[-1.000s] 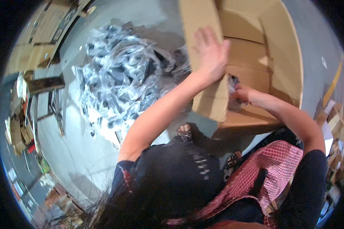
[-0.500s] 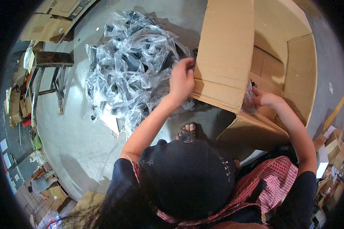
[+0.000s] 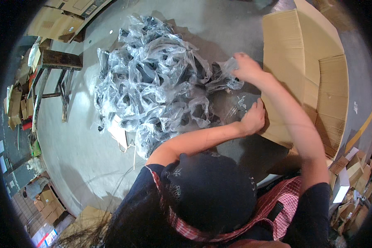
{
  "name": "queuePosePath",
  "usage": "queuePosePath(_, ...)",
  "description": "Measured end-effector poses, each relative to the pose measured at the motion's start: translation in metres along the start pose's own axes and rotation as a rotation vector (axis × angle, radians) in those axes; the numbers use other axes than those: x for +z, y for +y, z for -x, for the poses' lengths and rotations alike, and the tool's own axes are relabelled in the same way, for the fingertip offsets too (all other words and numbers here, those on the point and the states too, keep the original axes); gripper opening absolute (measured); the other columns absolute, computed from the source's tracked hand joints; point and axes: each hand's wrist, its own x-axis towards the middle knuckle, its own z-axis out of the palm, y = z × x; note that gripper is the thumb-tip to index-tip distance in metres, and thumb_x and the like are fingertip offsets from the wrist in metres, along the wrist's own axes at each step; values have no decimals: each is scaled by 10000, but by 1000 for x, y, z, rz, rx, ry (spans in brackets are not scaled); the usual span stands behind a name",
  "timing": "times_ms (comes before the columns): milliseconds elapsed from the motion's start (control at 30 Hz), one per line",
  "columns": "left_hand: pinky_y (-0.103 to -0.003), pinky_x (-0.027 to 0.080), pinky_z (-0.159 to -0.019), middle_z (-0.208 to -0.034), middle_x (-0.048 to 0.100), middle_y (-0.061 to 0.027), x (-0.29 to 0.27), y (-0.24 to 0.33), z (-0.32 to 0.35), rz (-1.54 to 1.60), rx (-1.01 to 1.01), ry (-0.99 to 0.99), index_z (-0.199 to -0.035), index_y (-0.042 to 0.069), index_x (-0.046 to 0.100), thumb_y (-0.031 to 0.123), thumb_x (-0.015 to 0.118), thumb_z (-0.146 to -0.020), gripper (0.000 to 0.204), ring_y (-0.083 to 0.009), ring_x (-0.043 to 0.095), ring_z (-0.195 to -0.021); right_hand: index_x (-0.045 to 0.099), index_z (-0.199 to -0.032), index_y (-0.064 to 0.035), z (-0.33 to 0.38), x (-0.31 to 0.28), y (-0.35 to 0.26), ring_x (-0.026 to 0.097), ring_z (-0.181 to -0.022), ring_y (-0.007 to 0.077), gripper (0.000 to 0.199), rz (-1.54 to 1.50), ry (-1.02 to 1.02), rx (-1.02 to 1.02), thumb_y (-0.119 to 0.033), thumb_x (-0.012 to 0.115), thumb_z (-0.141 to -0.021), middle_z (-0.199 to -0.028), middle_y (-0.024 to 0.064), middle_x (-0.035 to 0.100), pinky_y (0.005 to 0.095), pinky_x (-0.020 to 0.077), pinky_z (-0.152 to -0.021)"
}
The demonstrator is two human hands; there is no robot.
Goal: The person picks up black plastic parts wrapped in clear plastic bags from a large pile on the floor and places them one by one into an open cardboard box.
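Right hand [image 3: 247, 68]: out of the cardboard box [image 3: 314, 82] now, where half a second ago it reached down inside; fingers closed on a clear plastic bag [image 3: 227, 76] with something dark in it.
Bag in the grip: hanging just left of the fingers, apart from the box, touching the near edge of the pile of clear bags [image 3: 153, 87] on the floor.
Left hand [image 3: 253, 120]: lower than before, when it was raised against the box's tall flap; now pressed on the box's left wall, below the gripping hand; fingers curled, nothing held that can be made out.
Box: open, flaps spread, just right of both hands; inside hidden from this angle, so contents cannot be told.
Pile: a wide heap of crumpled transparent bags with dark items inside, left of the grip and well clear of the box.
Meaning of the change: by the look of it, one more bag lifted from box to heap, box steadied by the other hand.
Around: grey floor [image 3: 78, 157], a dark wooden stool [image 3: 56, 72] beyond the pile, flattened cartons [image 3: 66, 18] at the far left, small boxes [image 3: 351, 169] at the right edge.
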Motion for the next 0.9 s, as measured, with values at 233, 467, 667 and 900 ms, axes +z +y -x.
queuePosePath(233,-435,460,-973,-1143,637,-219,11,-19,29,379,49,80,-1180,-42,575,227,579,-916,377,-360,574,-1147,406,-1451,-176,-46,51,-55,553,-1216,372,852,85,-326,77,-262,796,-698,-1315,229,556,433,482,-976)
queuePosePath(467,-383,489,-928,-1042,680,-113,14,4,32,1139,-306,110,-1172,-23,588,201,552,-952,316,-245,630,-1031,570,-1258,-51,-41,72,-45,593,-1153,355,527,-29,-311,28,-135,677,-749,-1218,197,631,469,506,-919)
queuePosePath(667,-340,484,-892,-1147,645,-70,29,-32,34,1156,-296,102,-1233,-11,543,188,572,-955,343,-171,607,-1014,676,-991,-24,-23,62,-56,653,-996,375,261,86,-328,22,-91,619,-745,-959,188,680,456,528,-854)
queuePosePath(900,-271,445,-676,-831,546,-1,-20,-13,56,1296,-521,76,-1045,58,541,264,573,-984,217,-100,514,-770,651,-900,-55,46,-25,0,651,-835,261,207,-326,26,-241,22,608,-714,-850,100,669,384,500,-709)
